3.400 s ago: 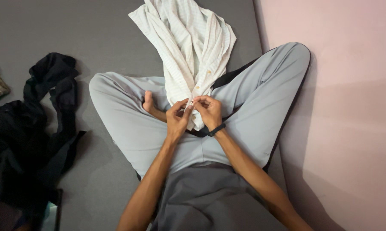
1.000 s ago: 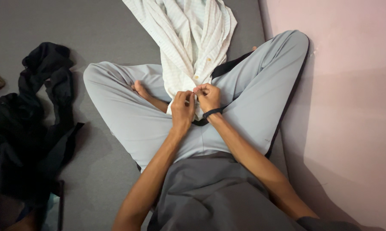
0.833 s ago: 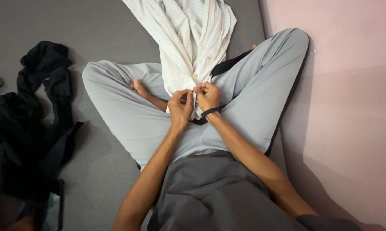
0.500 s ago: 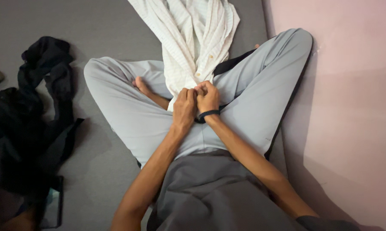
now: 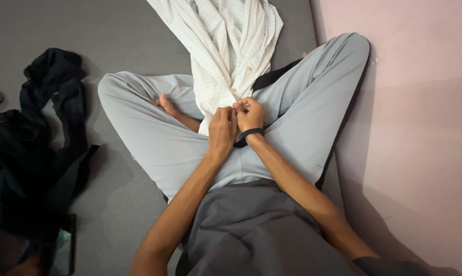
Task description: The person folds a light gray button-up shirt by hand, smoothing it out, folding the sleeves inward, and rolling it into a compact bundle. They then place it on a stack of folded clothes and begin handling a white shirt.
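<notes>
Item: cream striped shirt (image 5: 218, 48), spread over the crossed legs of a person seated on a grey mattress, its collar end running toward the far edge of the mattress, its lower placket gathered in the lap.

Left hand (image 5: 222, 130): grip closed, fingers pinched on the shirt's front edge. Right hand (image 5: 249, 113): grip closed on the same edge just beside it, the two hands touching (a dark band sits on the right wrist). Small buttons (image 5: 234, 90) show along the placket above the hands.

Risk, as judged: the fabric is bunched and loose, so a pinch this fine could slip, or pull the placket crooked and mismatch its two sides.

Surroundings: heap of black clothing (image 5: 34, 148) at the mattress's left edge, well apart; a dark phone-like slab (image 5: 59, 248) near the lower-left corner; pink wall (image 5: 410, 128) along the right edge, close against the right knee (image 5: 351, 46). Nothing lies between hands and shirt.
</notes>
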